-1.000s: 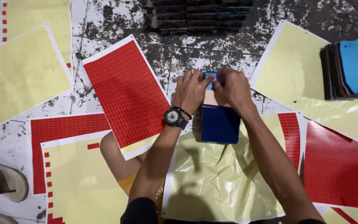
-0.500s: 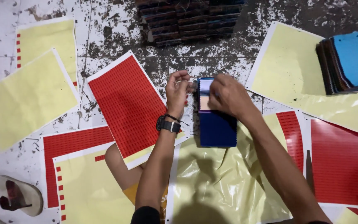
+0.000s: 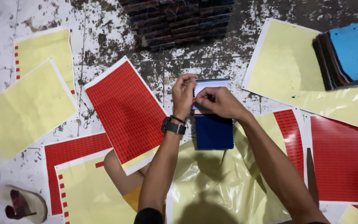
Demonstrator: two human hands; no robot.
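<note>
Hands meeting at twelve o'clock on floor, arms stretched forward: left hand (image 3: 184, 94) and right hand (image 3: 219, 103) pinching white top of blue swatch book (image 3: 213, 132), fingers curled nearly closed.

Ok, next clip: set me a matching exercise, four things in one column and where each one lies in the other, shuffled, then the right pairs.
Things:
1. dark blue swatch booklet
2. red sticker sheet
3. light blue-topped swatch stack
4. sandal

Places:
A. bottom left corner of the floor
B. top right, resting on a yellow sheet
C. under both hands, the left hand and the right hand at its upper end
D. just left of the wrist with the watch

Pairs: 1-C, 2-D, 3-B, 4-A
</note>
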